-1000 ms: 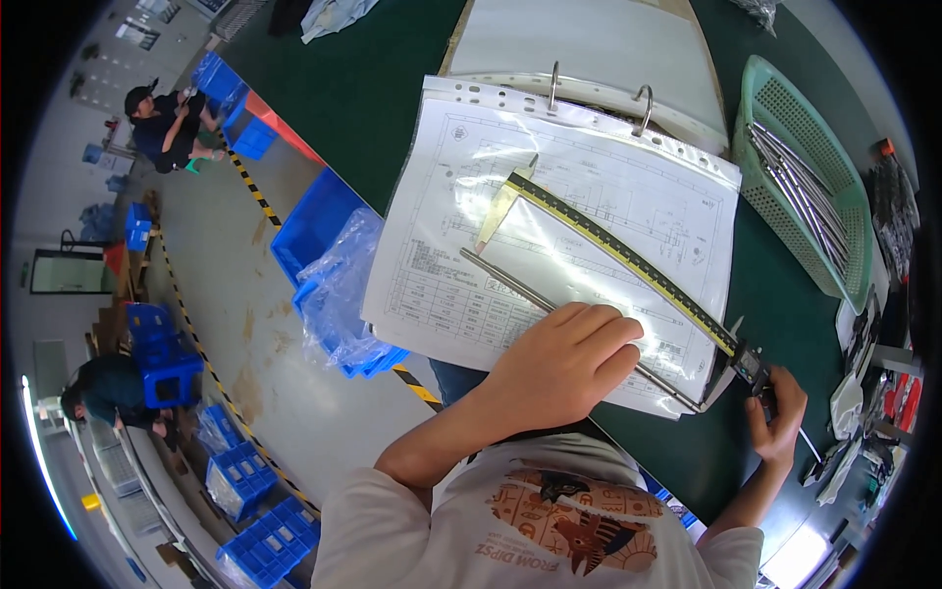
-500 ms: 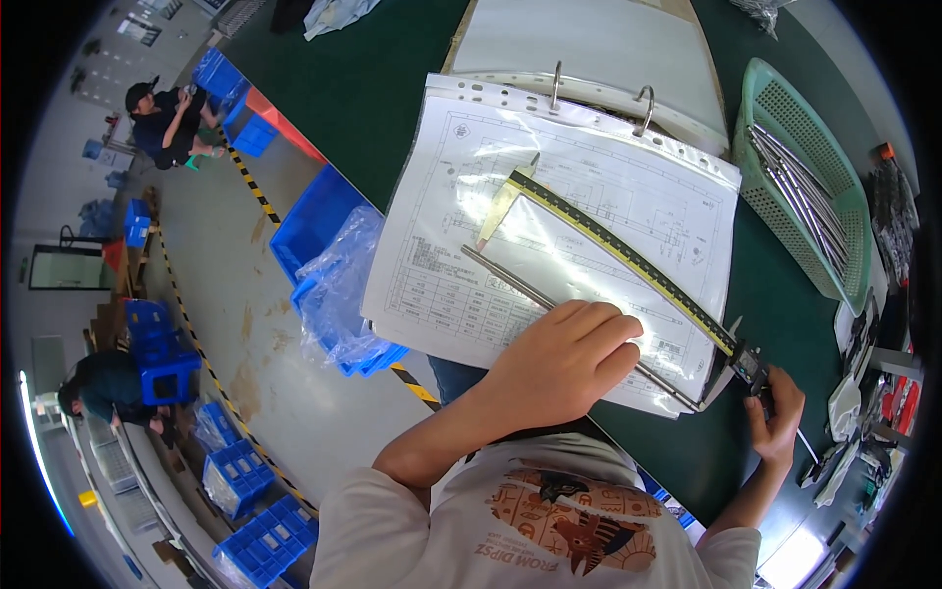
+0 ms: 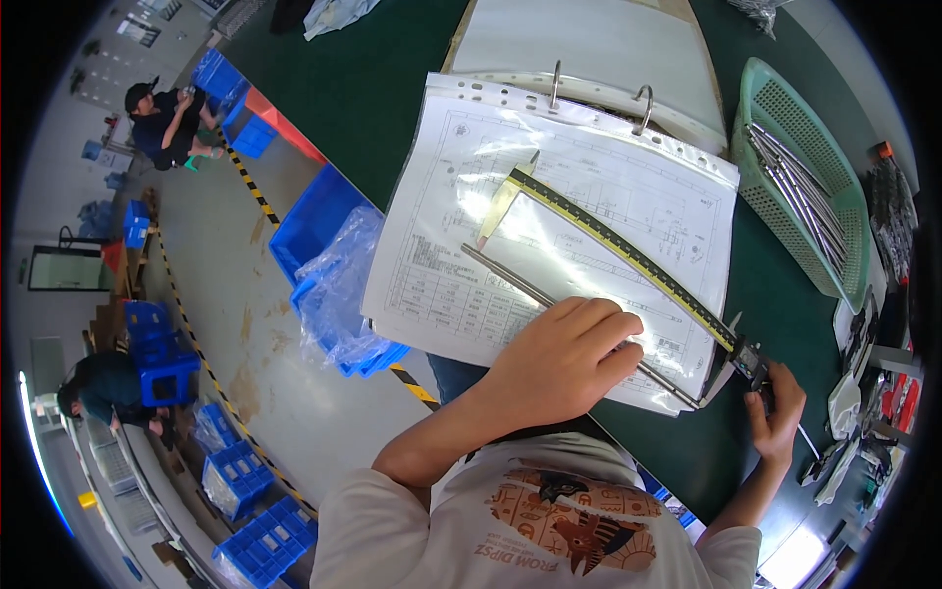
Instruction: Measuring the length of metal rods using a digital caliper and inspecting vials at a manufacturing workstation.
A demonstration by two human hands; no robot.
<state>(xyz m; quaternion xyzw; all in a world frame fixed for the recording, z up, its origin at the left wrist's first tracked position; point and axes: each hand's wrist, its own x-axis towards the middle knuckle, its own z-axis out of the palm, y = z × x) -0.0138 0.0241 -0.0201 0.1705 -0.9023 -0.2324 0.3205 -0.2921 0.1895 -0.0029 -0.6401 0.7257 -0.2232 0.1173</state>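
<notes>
A long caliper [image 3: 628,250] with a yellow and black scale lies slantwise over a drawing in a clear sleeve [image 3: 471,177]. A thin metal rod [image 3: 505,278] lies beside it, between the caliper's jaws. My left hand [image 3: 559,363] rests on the sheet with its fingers curled over the rod's near part. My right hand [image 3: 775,417] grips the caliper's sliding head [image 3: 751,361] at the sheet's lower right corner. The sleeve hangs in an open ring binder [image 3: 599,49] on a dark green table [image 3: 383,88].
A green plastic basket [image 3: 785,98] with several metal rods stands at the right. Blue bins [image 3: 314,221] and a clear plastic bag [image 3: 339,290] sit on the floor by the table's edge. Two people crouch on the floor at the far left. Small tools lie at the right rim.
</notes>
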